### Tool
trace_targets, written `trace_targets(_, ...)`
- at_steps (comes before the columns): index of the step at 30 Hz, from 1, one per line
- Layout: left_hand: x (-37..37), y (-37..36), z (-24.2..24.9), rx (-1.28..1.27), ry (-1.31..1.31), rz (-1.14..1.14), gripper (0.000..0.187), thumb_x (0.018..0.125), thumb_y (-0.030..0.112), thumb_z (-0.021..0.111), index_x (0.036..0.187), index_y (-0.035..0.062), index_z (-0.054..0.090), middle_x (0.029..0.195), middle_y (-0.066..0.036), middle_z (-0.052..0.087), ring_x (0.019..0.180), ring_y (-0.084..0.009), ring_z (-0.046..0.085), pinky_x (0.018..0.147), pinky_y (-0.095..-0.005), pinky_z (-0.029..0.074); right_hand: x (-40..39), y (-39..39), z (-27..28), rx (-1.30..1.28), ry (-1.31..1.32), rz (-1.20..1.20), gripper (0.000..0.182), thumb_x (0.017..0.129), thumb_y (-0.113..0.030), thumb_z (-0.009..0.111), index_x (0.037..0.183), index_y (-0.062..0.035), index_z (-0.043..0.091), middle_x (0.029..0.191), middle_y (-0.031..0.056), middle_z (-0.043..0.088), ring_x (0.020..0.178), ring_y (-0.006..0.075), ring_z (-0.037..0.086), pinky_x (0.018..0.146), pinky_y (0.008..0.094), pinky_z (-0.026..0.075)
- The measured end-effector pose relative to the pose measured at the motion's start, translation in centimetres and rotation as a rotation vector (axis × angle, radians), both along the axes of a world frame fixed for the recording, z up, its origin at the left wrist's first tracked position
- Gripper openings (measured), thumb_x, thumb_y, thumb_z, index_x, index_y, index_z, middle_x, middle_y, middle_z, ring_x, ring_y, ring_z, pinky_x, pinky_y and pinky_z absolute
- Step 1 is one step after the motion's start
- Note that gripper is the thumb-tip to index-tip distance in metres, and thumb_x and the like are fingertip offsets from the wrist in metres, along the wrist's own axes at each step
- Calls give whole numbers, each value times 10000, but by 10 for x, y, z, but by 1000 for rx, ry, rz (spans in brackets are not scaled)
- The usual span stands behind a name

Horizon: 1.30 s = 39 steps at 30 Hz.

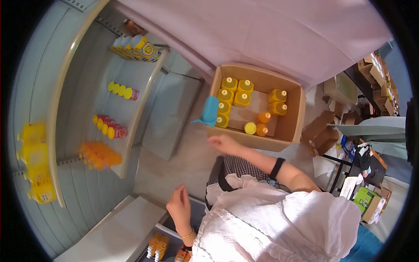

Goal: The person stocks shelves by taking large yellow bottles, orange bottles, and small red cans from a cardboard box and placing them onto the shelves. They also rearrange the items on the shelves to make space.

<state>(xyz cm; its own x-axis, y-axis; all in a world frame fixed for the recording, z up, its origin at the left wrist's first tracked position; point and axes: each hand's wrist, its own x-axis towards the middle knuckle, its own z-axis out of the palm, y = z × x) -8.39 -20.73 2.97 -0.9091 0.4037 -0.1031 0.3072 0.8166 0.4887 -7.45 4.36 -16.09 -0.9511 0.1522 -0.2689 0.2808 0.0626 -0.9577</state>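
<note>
My right hand (224,144) is just outside the near side of a cardboard box (297,118), its fingers loosely bent and nothing visible in them. My left hand (179,204) is raised in front of the shelves, fingers loosely extended and holding nothing. Inside the box stand several yellow bottles (242,99) with pale caps, two orange-topped bottles (264,117) and a round yellow lid (250,128). A teal piece of material (209,111) hangs over the box's left edge.
On the left, a shelf (146,94) carries yellow tubs (142,46), red containers with yellow lids (117,131) and orange packs (100,155). Large yellow bottles (35,155) stand on another shelf. Orange pump bottles (158,246) are below my left arm. Cardboard boxes (321,131) lie right.
</note>
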Motion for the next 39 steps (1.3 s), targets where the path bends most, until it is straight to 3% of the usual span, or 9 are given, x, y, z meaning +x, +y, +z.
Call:
trace_targets(1,-3,8,-1,-41,-7,-15,104,864,81,596,952,49,643,802,-149,642,619,-273,619,564,-328,481,-11,13,-22,-396,-33,-222,263,835,-139,558,1070,-57,641,770,162,648,723,278,642,704,369,521)
trace_targets(3,-7,20,-8,-47,-16,-18,104,863,82,599,950,46,643,802,-148,644,628,-278,623,570,-332,485,-25,50,-52,83,-107,-376,280,820,-134,571,1084,-63,635,805,151,657,746,231,644,713,341,516)
trace_targets(6,-8,45,-4,-51,-55,22,105,861,81,603,948,40,643,808,-147,649,651,-288,634,584,-342,493,-35,82,-113,261,-194,-355,340,800,-124,575,1138,-92,605,823,163,651,758,282,637,704,364,495)
trace_targets(10,-6,66,-6,-29,-74,77,109,853,75,612,950,36,643,819,-148,655,668,-289,646,584,-347,499,-53,81,-145,127,-355,-175,343,814,-178,573,1142,-84,600,929,183,656,865,311,636,759,385,492)
trace_targets(13,-5,62,-12,-77,-25,61,123,879,61,570,970,6,633,681,-102,627,544,-170,604,520,-292,476,-73,69,-141,359,-358,-60,447,788,-175,581,1226,-94,541,1037,215,636,969,349,616,815,426,490)
trace_targets(15,-8,70,-4,-84,-84,142,119,867,62,586,966,20,637,746,-119,642,586,-215,620,544,-314,486,-78,57,-136,420,-576,-16,498,798,-180,552,1284,-100,482,1079,218,622,1041,368,581,865,443,469)
trace_targets(22,-13,86,-2,-92,-117,177,134,856,68,600,980,32,638,813,-137,658,600,-251,627,550,-324,485,-66,51,-202,245,-307,-94,346,830,-125,531,1176,-120,524,1079,181,623,1025,361,584,851,440,474)
trace_targets(32,-16,100,-2,-116,-135,173,140,859,80,599,988,43,641,779,-142,650,604,-257,626,552,-325,481,-12,83,-153,303,-256,-145,277,740,-206,655,1000,-123,610,925,203,645,890,387,611,785,459,489)
trace_targets(39,-18,104,-22,36,-265,99,174,874,107,600,1028,31,625,787,-128,654,691,-192,652,608,-299,500,1,109,-44,379,-143,-58,255,691,-282,688,899,-144,637,773,170,653,733,366,631,693,452,510)
